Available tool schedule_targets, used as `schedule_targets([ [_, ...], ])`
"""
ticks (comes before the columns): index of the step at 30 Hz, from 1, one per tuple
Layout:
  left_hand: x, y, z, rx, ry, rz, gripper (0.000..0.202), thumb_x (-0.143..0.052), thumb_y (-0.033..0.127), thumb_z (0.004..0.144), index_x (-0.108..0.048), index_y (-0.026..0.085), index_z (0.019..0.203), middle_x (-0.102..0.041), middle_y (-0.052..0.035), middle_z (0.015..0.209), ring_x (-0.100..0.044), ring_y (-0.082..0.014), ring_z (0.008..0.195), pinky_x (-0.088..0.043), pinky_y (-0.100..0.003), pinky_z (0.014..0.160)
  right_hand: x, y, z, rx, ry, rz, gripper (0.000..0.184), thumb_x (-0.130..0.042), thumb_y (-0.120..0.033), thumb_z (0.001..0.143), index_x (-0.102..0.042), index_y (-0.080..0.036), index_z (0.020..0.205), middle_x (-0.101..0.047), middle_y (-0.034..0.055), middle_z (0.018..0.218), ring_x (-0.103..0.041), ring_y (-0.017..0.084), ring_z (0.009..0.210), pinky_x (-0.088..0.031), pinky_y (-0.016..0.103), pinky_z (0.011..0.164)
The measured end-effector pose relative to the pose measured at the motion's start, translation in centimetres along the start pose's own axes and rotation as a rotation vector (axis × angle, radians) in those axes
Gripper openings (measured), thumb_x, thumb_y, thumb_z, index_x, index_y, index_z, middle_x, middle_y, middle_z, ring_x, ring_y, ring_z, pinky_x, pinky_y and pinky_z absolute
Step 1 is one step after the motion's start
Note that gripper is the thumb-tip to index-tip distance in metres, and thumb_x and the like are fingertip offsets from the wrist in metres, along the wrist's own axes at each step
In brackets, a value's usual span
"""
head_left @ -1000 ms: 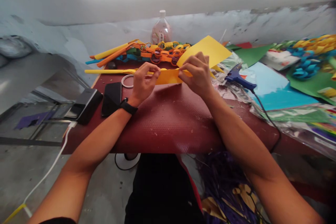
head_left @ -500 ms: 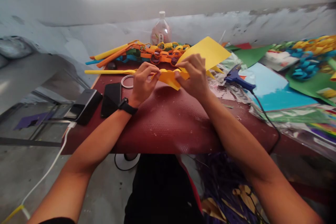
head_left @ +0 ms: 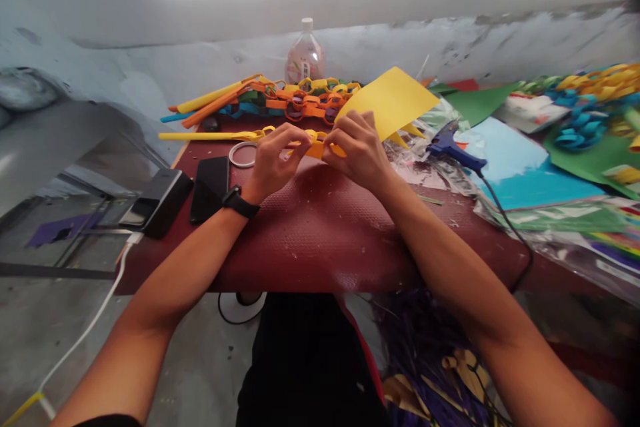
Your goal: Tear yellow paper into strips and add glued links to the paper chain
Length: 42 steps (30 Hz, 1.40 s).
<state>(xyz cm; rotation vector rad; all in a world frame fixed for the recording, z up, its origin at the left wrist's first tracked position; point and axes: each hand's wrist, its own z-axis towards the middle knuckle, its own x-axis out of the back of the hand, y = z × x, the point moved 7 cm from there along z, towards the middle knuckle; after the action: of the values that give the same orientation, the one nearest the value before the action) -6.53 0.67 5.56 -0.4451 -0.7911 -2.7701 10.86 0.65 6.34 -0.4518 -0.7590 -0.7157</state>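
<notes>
Both hands meet over the middle of the table, pinching a yellow-orange paper strip [head_left: 315,149] between them. My left hand [head_left: 278,159], with a black watch on the wrist, has thumb and fingers closed on the strip's left part. Opposite it, my right hand [head_left: 356,148] grips the other part with curled fingers, which hide some of the paper. Just behind the hands lies a yellow paper chain [head_left: 265,131], leading left to a yellow paper roll [head_left: 200,137]. A yellow paper sheet [head_left: 393,100] rises behind my right hand.
Left on the red table [head_left: 310,233] are a phone [head_left: 210,189], a black box-shaped device [head_left: 159,203] and a white ring [head_left: 243,155]. Orange paper chains [head_left: 300,107] and a plastic bottle [head_left: 306,57] stand behind. At right lie a blue glue gun [head_left: 456,149] and blue paper [head_left: 535,170].
My right hand has moved left and slightly down, closer to my left hand. The paper strip, which showed a hanging pointed flap, now appears curled up between the fingers.
</notes>
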Motion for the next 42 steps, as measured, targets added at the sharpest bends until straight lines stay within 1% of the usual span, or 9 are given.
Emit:
schedule_targets([
  [8,2.3,-4.9,0.1,0.202,0.268,-0.083,0.036,-0.074,0.061,0.103,-0.069,0.026,0.097,-0.077,-0.0042,0.100,-0.077,-0.0176,0.095,-0.065,-0.032,0.085,0.5,7.6,-0.7,-0.212,0.023,-0.054,0.010,-0.062,-0.026,0.095,-0.069,-0.023,0.089,-0.067,0.0107,0.095,-0.065,0.035,0.106,-0.046,0.060,0.105],
  [12,3.8,-6.0,0.1,0.236,0.368,-0.005,0.037,-0.073,0.063,0.103,-0.069,0.026,0.097,-0.074,-0.0025,0.092,-0.073,-0.0159,0.084,-0.062,-0.028,0.072,1.7,11.3,-1.7,-0.373,0.149,-0.079,0.012,-0.060,-0.029,0.095,-0.070,-0.023,0.091,-0.066,0.0117,0.090,-0.062,0.034,0.097,-0.048,0.060,0.098],
  [16,3.1,-2.9,0.2,0.159,0.257,0.047,0.031,-0.077,0.055,0.103,-0.074,0.025,0.094,-0.076,-0.0052,0.100,-0.073,-0.0176,0.093,-0.060,-0.025,0.067,2.8,7.3,-1.4,-0.282,0.274,-0.105,0.022,-0.054,-0.034,0.105,-0.073,-0.027,0.100,-0.070,0.0128,0.098,-0.060,0.033,0.102,-0.047,0.057,0.098],
  [21,0.9,0.5,0.2,0.021,0.100,0.058,0.023,-0.078,0.045,0.103,-0.077,0.025,0.092,-0.077,-0.0042,0.098,-0.074,-0.0182,0.093,-0.066,-0.032,0.082,0.6,-0.9,0.0,-0.050,0.117,-0.056,0.017,-0.059,-0.030,0.105,-0.075,-0.028,0.109,-0.070,0.0102,0.105,-0.064,0.034,0.110,-0.046,0.059,0.102],
  [24,0.2,1.0,0.2,-0.025,0.046,0.059,0.021,-0.080,0.044,0.102,-0.078,0.026,0.091,-0.078,-0.0037,0.098,-0.075,-0.0185,0.093,-0.066,-0.035,0.088,0.0,-2.3,0.2,-0.002,0.082,-0.028,0.017,-0.060,-0.027,0.105,-0.077,-0.029,0.105,-0.070,0.0093,0.102,-0.063,0.033,0.109,-0.047,0.058,0.103],
  [28,0.1,1.1,0.2,-0.032,0.019,-0.010,0.026,-0.075,0.047,0.105,-0.076,0.025,0.091,-0.079,-0.0042,0.098,-0.077,-0.0178,0.094,-0.066,-0.032,0.083,0.3,-1.3,0.0,-0.021,0.058,-0.010,0.017,-0.061,-0.027,0.103,-0.078,-0.030,0.104,-0.069,0.0087,0.101,-0.063,0.033,0.109,-0.046,0.061,0.106],
  [34,1.7,-3.0,0.2,0.222,0.195,-0.146,0.030,-0.080,0.051,0.101,-0.070,0.024,0.093,-0.077,-0.0026,0.094,-0.076,-0.0147,0.087,-0.065,-0.027,0.078,0.6,2.6,-0.4,-0.104,0.061,-0.046,0.017,-0.058,-0.025,0.101,-0.073,-0.024,0.094,-0.067,0.0088,0.099,-0.065,0.033,0.106,-0.045,0.058,0.104],
  [38,2.5,-6.4,-0.1,0.473,0.282,-0.293,0.025,-0.086,0.036,0.093,-0.066,0.022,0.086,-0.073,0.0011,0.081,-0.070,-0.0109,0.070,-0.059,-0.021,0.064,0.5,7.3,-1.1,-0.229,0.081,-0.054,0.011,-0.061,-0.024,0.095,-0.067,-0.022,0.087,-0.067,0.0090,0.097,-0.064,0.030,0.097,-0.047,0.051,0.094],
  [42,2.4,-7.4,-1.1,0.836,0.350,-0.474,0.015,-0.078,0.018,0.091,-0.065,0.020,0.084,-0.074,0.0004,0.079,-0.071,-0.0112,0.064,-0.057,-0.021,0.061,1.4,9.6,-1.7,-0.342,0.184,-0.020,0.006,-0.062,-0.021,0.093,-0.066,-0.022,0.089,-0.064,0.0089,0.095,-0.061,0.026,0.089,-0.048,0.046,0.087],
])
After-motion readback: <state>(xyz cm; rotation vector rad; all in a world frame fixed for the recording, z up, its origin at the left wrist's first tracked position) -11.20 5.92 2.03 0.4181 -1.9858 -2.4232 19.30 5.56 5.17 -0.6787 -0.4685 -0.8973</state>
